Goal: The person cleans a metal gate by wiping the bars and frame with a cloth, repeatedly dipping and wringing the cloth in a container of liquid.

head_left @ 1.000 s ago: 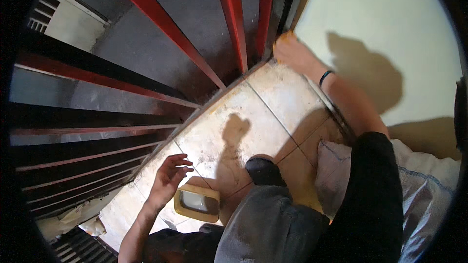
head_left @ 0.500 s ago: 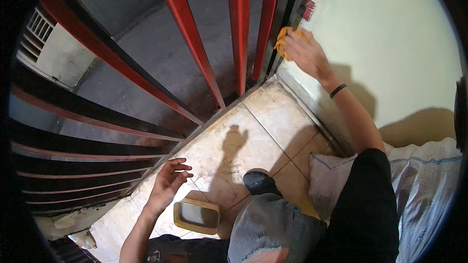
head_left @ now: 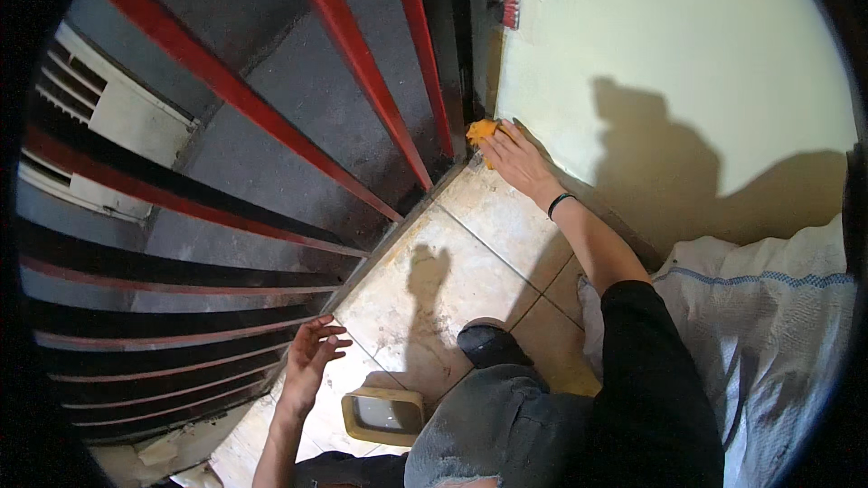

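Note:
An orange cloth (head_left: 482,132) lies bunched under the fingers of my right hand (head_left: 518,161), low in the corner where the dark gate post (head_left: 471,45) meets the pale wall (head_left: 687,27). The palm hides part of that cloth. My left hand (head_left: 312,357) hovers near the lower bars of the red gate (head_left: 348,45), fingers loosely bent and apart, holding nothing. Just right of it, on the tiles, stands a yellowish rectangular tub (head_left: 383,438) with cloudy liquid inside.
Stained tiles (head_left: 452,289) cover the floor between gate and wall. A white woven sack (head_left: 768,325) bulges at the right by my right arm. My shoe (head_left: 493,343) and bent knee are in the middle foreground. Beyond the bars lies grey ground (head_left: 280,117).
My right hand has moved the orange cloth down from the wall edge to the bottom corner. My left hand stays open near the bars. The view has shifted slightly.

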A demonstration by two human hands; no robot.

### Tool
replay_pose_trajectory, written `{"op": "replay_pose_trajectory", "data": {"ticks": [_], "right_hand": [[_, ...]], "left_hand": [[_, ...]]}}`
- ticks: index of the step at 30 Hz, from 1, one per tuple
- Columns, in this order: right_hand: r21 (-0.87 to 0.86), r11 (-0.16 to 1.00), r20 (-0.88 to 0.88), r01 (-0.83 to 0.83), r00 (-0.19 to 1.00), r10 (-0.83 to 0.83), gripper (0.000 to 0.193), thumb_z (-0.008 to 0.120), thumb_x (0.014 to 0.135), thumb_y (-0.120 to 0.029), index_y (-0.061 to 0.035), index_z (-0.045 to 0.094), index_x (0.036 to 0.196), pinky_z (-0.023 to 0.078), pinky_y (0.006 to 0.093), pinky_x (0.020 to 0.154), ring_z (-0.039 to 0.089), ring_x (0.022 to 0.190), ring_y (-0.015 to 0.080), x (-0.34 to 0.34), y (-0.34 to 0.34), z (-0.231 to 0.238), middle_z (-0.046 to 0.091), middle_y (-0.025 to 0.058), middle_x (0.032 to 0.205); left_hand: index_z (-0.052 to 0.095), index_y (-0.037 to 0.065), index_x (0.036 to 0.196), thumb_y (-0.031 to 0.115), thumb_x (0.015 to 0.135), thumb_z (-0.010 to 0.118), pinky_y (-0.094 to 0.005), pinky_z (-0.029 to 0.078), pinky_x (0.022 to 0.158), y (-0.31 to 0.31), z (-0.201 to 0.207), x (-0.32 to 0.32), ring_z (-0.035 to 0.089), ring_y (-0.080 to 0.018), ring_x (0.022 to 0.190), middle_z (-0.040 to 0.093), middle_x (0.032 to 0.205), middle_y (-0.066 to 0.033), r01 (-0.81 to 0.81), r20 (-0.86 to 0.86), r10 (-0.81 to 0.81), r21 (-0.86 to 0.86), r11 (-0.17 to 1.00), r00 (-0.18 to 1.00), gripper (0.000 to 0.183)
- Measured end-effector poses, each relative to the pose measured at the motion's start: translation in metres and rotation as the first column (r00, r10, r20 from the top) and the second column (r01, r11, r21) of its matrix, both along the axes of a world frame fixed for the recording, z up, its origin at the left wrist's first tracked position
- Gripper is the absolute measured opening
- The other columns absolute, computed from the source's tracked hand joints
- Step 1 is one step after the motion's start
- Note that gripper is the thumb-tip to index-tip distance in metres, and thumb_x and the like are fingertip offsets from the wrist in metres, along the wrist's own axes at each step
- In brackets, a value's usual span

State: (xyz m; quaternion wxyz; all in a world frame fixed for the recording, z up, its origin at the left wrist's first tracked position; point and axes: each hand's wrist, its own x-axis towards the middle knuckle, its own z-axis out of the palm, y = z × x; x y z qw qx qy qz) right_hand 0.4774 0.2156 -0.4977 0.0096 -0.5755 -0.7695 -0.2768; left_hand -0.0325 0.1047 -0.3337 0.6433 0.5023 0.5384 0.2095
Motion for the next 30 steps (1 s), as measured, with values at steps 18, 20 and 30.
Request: {"op": "replay_pose_trajectory", "data": {"ticks": [18,20,30], "right_hand": [[0.055,0.982,-0.873,0.183,0.486,-0.042,0.057,0.048,0.09,0.004,0.0032,0.043,0.147,0.03,0.045,0.121,0.036,0.146,0.0384,-0.046,-0.004,0.003,0.045,0.0235,0.151],[0.1,0.971,-0.985,0.218,0.162,0.065,0.071,0.05,0.087,0.008,0.0051,0.026,0.154,0.029,0.0479,0.121,0.033,0.144,0.047,-0.052,0.002,0.032,0.032,0.0307,0.156],[-0.387,0.909,-0.862,0.154,0.288,-0.416,0.06,0.051,0.091,0.005,0.0092,0.034,0.148,0.042,0.0411,0.113,0.052,0.131,0.0428,-0.081,0.014,-0.098,0.045,0.0309,0.148]], "left_hand": [[0.052,0.004,0.134,0.023,0.102,0.062,-0.0357,0.054,0.09,0.001,0.014,-0.004,0.067,-0.0228,0.108,0.064,0.121,-0.0121,-0.081,-0.073,0.083,0.037,0.996,0.994,0.038],[0.053,0.004,0.133,0.023,0.102,0.061,-0.0358,0.054,0.09,-0.001,0.014,-0.008,0.067,-0.0228,0.107,0.065,0.12,-0.012,-0.113,-0.068,0.114,0.012,0.994,0.991,0.037],[0.055,0.006,0.131,0.024,0.102,0.062,-0.0362,0.055,0.089,0.007,0.003,-0.01,0.068,-0.0233,0.106,0.065,0.12,-0.0127,-0.143,-0.103,0.144,0.019,0.989,0.984,0.035]]}}
